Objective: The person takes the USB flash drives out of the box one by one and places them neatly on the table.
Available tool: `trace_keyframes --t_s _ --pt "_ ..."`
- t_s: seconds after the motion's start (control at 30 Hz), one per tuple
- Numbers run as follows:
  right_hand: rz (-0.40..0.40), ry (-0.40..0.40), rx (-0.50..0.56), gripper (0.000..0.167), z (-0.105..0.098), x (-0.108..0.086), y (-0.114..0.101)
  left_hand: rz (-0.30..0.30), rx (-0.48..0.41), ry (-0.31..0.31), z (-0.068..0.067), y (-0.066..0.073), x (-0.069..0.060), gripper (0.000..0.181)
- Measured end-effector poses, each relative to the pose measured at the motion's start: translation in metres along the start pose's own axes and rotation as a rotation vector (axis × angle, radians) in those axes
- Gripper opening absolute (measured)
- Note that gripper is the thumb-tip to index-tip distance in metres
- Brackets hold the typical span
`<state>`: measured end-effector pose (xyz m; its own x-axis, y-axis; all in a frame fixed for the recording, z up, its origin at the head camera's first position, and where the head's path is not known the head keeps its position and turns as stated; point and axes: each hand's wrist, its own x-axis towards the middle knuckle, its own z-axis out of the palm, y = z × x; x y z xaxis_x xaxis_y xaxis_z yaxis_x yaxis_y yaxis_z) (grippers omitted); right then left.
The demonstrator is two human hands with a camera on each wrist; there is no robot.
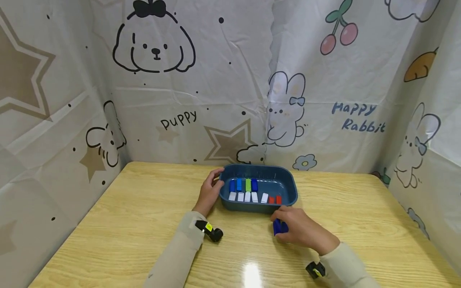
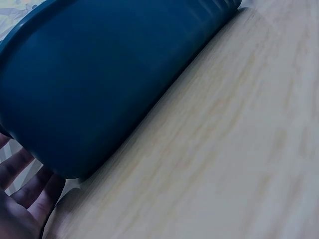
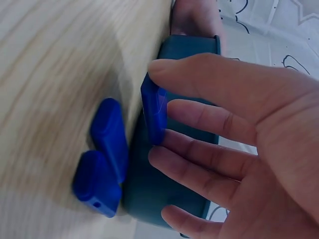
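In the head view, a dark teal plastic tub (image 1: 230, 205) stands on the table. My left hand (image 1: 207, 194) is at its left end, and in the left wrist view the fairly straight fingers (image 2: 31, 191) lie along the end wall. Close to the tub's near right corner, my right hand (image 1: 300, 228) pinches a small blue plastic block (image 3: 155, 112) between thumb and fingers, just outside the tub wall. Two more blue blocks, one upper (image 3: 110, 137) and one lower (image 3: 96, 181), lie side by side on the table below that hand. The blocks' exact kind is unclear.
Inside the tub, a far row holds blue and green blocks (image 1: 248, 185); a near row holds several white blocks (image 1: 247, 197) and two red ones (image 1: 275, 199). The wooden table (image 1: 137, 224) meets a printed curtain (image 1: 173, 96) at its back and sides.
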<state>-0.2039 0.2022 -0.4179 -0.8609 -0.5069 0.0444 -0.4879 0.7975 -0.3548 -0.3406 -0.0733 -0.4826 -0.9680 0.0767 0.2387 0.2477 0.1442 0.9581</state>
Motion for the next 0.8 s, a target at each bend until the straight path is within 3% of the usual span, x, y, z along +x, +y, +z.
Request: trace_keyframes --t_s 0.37,0.6,0.8 --pt "0.029 -0.004 -0.055 0.037 0.0065 0.0012 0.0047 -0.002 0.026 0.017 0.0006 0.0005 0.0007 0.040" --pt "0.032 -0.009 -0.058 0.037 0.0072 0.0008 0.0072 0.013 0.005 -0.004 0.0000 -0.0003 0.0012 0.042" --pt "0.030 -0.016 -0.056 0.037 0.0069 0.0013 0.0071 0.006 0.019 0.020 0.0011 -0.0001 0.0006 0.040"
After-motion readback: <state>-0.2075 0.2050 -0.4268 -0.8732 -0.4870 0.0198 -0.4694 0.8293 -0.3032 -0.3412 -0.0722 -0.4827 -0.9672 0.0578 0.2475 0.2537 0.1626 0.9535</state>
